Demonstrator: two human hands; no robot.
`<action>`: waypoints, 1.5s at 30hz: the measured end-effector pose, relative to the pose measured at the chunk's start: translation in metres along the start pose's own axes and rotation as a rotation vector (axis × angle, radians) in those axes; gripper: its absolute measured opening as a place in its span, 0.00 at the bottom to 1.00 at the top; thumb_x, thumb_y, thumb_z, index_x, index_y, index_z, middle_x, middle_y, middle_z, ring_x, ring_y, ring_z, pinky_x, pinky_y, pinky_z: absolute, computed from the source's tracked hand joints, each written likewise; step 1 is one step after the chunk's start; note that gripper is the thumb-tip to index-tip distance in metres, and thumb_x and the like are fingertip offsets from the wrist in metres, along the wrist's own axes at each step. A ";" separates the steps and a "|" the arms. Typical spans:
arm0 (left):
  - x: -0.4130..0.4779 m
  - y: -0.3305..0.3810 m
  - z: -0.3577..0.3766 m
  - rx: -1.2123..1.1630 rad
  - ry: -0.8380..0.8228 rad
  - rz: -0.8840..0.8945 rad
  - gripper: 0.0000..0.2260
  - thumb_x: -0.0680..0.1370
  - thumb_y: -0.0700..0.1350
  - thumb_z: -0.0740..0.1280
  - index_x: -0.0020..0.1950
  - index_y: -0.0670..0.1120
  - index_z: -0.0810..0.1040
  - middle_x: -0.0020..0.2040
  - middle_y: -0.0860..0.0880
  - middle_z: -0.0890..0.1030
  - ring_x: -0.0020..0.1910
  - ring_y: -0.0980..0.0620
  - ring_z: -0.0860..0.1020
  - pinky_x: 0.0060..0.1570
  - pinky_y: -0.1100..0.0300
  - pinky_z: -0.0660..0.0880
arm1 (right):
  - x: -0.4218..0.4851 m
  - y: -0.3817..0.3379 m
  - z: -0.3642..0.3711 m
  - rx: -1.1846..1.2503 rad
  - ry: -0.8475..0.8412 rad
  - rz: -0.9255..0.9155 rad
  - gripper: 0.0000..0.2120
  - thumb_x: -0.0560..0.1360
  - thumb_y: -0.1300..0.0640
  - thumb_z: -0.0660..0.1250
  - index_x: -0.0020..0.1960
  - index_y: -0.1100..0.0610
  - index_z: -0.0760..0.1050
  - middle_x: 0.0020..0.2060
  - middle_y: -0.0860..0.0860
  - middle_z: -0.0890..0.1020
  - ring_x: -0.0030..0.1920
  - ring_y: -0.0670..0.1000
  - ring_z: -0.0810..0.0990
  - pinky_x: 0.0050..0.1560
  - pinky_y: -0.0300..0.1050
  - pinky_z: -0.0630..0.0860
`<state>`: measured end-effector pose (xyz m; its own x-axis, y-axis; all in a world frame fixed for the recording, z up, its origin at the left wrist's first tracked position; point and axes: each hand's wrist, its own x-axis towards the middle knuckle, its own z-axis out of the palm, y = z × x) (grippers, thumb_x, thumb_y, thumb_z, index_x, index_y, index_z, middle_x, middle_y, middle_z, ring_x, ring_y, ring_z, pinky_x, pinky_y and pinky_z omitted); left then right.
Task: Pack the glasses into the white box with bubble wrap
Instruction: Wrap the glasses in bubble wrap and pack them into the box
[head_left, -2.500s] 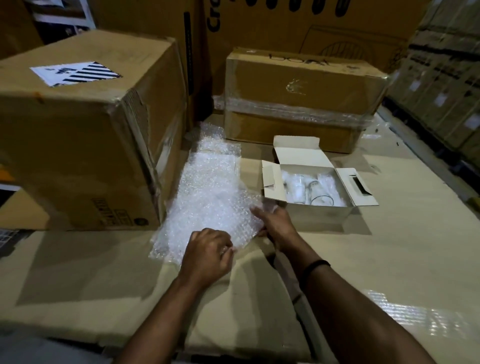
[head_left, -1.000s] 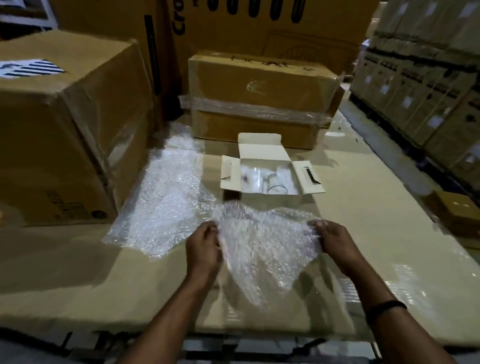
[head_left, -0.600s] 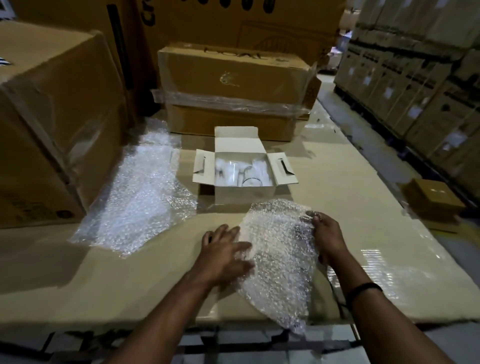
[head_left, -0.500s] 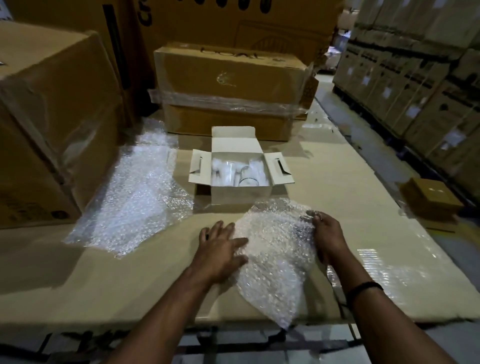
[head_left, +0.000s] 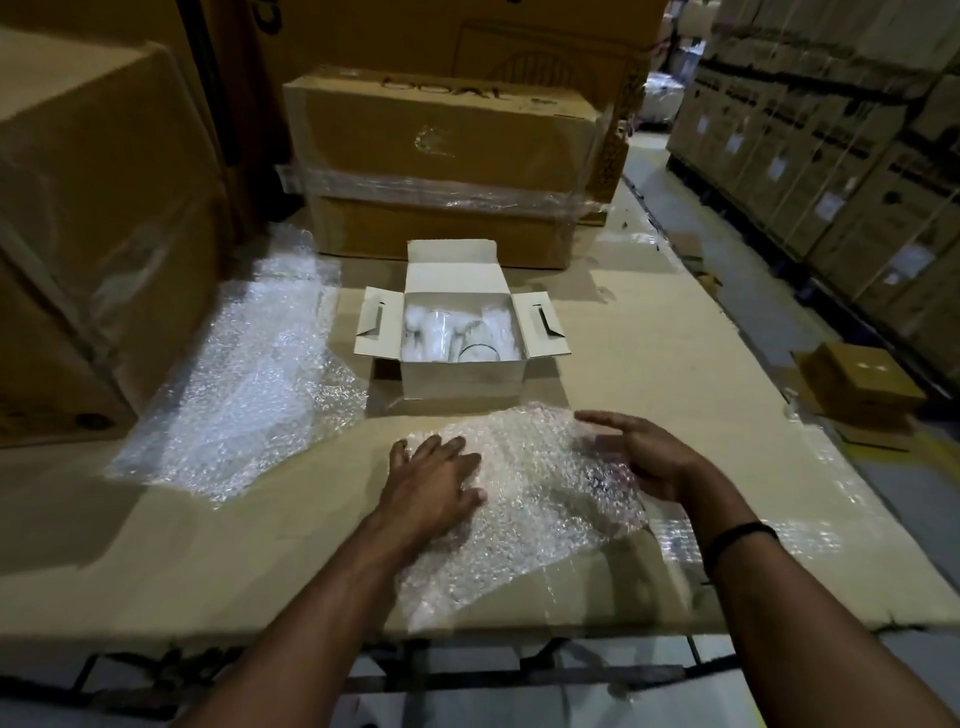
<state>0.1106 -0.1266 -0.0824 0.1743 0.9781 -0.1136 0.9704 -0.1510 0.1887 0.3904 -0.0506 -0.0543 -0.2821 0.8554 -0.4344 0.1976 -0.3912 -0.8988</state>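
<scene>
Fingers (head_left: 441, 448) of the left hand (head_left: 431, 483) lie straight and spread, pressing flat on the left part of the loose bubble wrap sheet (head_left: 535, 509). Half a second ago the right hand (head_left: 644, 462) pinched the sheet's right edge. Now its fingers (head_left: 605, 418) are straight and apart, poised over that edge; whether they graze it I cannot tell. So the sheet has been laid down and let go at the near edge of the worktop (head_left: 675, 338), one corner hanging over that edge. By my reading it is ready to take a glass, and the right hand is free to fetch one.

Along the worktop's left side, against a big carton (head_left: 104, 234), lies the remaining pile of bubble wrap (head_left: 244, 374). Mid-worktop, just beyond the sheet, stands the white box (head_left: 462, 382), flaps open. The glasses (head_left: 475, 348) are inside it, one rim showing bare among pale wrapping. Past the right edge, lower down, sits a small brown box (head_left: 862, 384).
</scene>
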 end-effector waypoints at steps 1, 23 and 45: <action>0.004 -0.003 0.001 0.003 -0.012 0.009 0.24 0.80 0.61 0.59 0.75 0.59 0.62 0.80 0.53 0.54 0.78 0.48 0.52 0.73 0.40 0.46 | 0.002 -0.001 0.001 -0.073 -0.032 0.002 0.19 0.76 0.70 0.64 0.62 0.52 0.78 0.62 0.54 0.79 0.55 0.50 0.80 0.56 0.46 0.75; 0.006 -0.061 0.010 -0.032 -0.010 0.042 0.29 0.76 0.64 0.45 0.76 0.60 0.61 0.79 0.56 0.55 0.78 0.50 0.52 0.71 0.44 0.49 | 0.000 -0.057 0.112 -0.991 0.110 -0.317 0.37 0.73 0.69 0.67 0.76 0.49 0.60 0.74 0.52 0.66 0.34 0.35 0.65 0.31 0.29 0.66; -0.001 -0.072 0.022 -0.127 0.099 0.188 0.34 0.75 0.69 0.37 0.76 0.58 0.61 0.79 0.56 0.56 0.78 0.53 0.50 0.75 0.47 0.45 | 0.024 0.040 0.135 -1.360 0.166 -0.274 0.34 0.80 0.35 0.43 0.79 0.51 0.42 0.79 0.49 0.43 0.78 0.52 0.38 0.76 0.58 0.41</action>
<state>0.0438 -0.1197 -0.1173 0.3267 0.9447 0.0296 0.8925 -0.3187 0.3191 0.2652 -0.0915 -0.1085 -0.3653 0.9173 -0.1588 0.9271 0.3431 -0.1505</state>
